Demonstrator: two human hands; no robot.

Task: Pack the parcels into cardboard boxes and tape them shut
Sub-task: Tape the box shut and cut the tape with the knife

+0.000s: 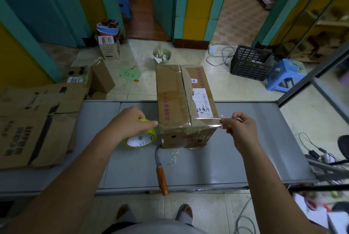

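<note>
A strip (pixel 204 121) of tape spans the box (pixel 174 101) at its near end.
My left hand (pixel 130 122) grips the tape roll (pixel 141 140), my right hand (pixel 238 130) pinches the strip's end; the box overhangs the table (pixel 245 149) at the far edge, its label (pixel 204 102) handwriting illegible to me.

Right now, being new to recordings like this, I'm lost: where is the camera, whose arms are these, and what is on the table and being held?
There is no machine: a person wears one camera on the head, looking down at their own bare arms. The left hand grips a tape roll; the right hand pinches a strip of clear tape stretched across the near end of a cardboard box on a grey table. An orange-handled tool lies in front of the box, and flattened cardboard is stacked at the left.
</note>
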